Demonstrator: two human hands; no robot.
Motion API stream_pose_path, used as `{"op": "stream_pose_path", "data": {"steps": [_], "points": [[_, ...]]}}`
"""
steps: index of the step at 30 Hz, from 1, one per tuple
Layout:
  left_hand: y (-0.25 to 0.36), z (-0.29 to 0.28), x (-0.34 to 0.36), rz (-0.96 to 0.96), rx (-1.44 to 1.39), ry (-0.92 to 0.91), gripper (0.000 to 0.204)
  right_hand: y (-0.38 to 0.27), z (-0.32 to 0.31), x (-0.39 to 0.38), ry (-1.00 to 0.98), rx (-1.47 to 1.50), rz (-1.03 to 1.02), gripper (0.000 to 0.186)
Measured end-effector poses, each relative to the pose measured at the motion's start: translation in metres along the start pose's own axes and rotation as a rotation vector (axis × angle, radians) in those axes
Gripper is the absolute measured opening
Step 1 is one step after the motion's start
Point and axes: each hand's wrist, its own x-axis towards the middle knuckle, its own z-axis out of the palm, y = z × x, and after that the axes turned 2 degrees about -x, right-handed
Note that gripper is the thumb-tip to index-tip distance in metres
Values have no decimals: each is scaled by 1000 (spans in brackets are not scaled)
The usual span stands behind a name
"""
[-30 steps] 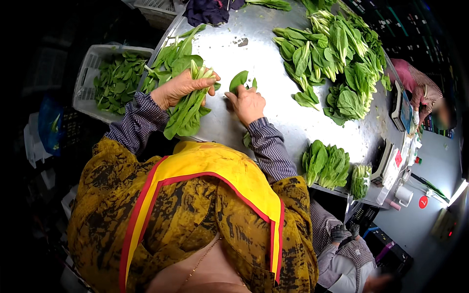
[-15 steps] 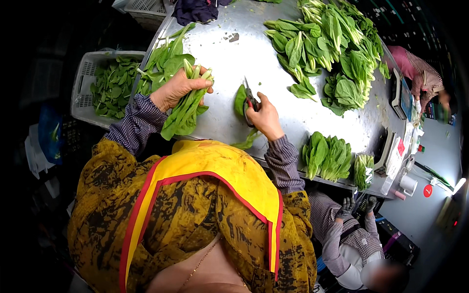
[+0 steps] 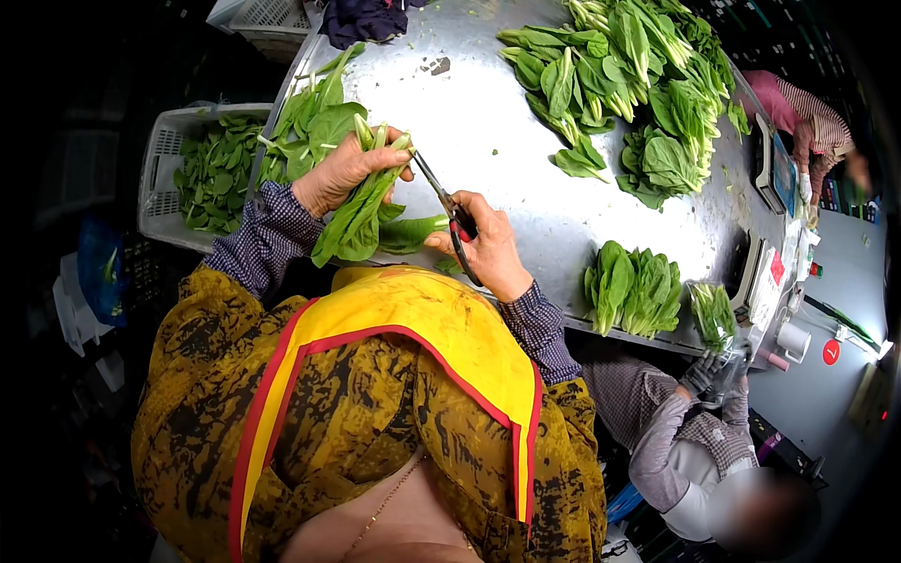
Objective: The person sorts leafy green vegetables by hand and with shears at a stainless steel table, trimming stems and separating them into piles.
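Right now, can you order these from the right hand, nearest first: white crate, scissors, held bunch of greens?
1. Scissors: in the right hand.
2. Bunch of greens: leftward, in the left hand.
3. White crate: off at the far left.

Checked sleeves (image 3: 251, 233) and red-edged yellow trim (image 3: 413, 300) adjoin a mottled mustard top (image 3: 328, 422).

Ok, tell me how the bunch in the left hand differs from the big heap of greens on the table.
The bunch is small, while the heap is far larger. The bunch is gripped in the left hand; the heap lies on the metal table. Both are green leaves with paler stems.
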Motion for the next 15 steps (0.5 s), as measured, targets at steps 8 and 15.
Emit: {"op": "stream_pose_path", "data": {"steps": [8,15], "points": [[0,1,1,3,44,-13,31,8,3,-2,92,-45,-81,51],[0,3,2,17,137,-69,28,5,3,-5,38,228,156,51]]}}
